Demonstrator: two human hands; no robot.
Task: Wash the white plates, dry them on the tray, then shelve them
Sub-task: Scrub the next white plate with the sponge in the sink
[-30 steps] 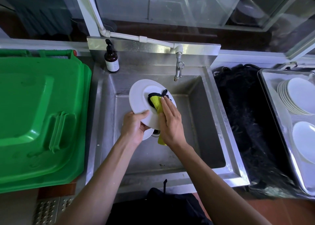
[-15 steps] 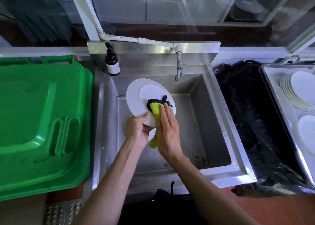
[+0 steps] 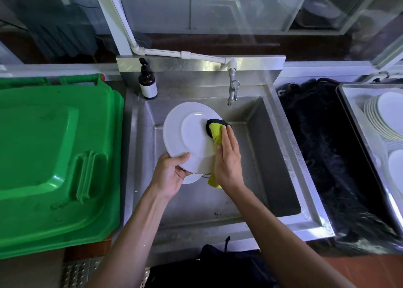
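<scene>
Over the steel sink (image 3: 272, 156) I hold a white plate (image 3: 187, 135) tilted, its underside facing me. My left hand (image 3: 172, 174) grips its near rim, thumb on top. My right hand (image 3: 227, 156) presses a yellow cloth with a dark edge (image 3: 214, 128) flat against the plate's right side, fingers straight. A second white plate (image 3: 192, 178) peeks out just below my left hand. On the right, a metal tray (image 3: 357, 122) holds a leaning row of white plates (image 3: 379, 117) and another plate (image 3: 395, 167) lying flat.
A tap (image 3: 233, 89) hangs over the sink's back wall, no water running. A brown pump bottle (image 3: 147, 82) stands at the back left corner. A green plastic bin lid (image 3: 52, 156) fills the left. A black mat (image 3: 331, 156) lies between sink and tray.
My right hand slid the cloth from the plate's centre toward its right edge. The plate stays in my left hand, tilted a little more to the left.
</scene>
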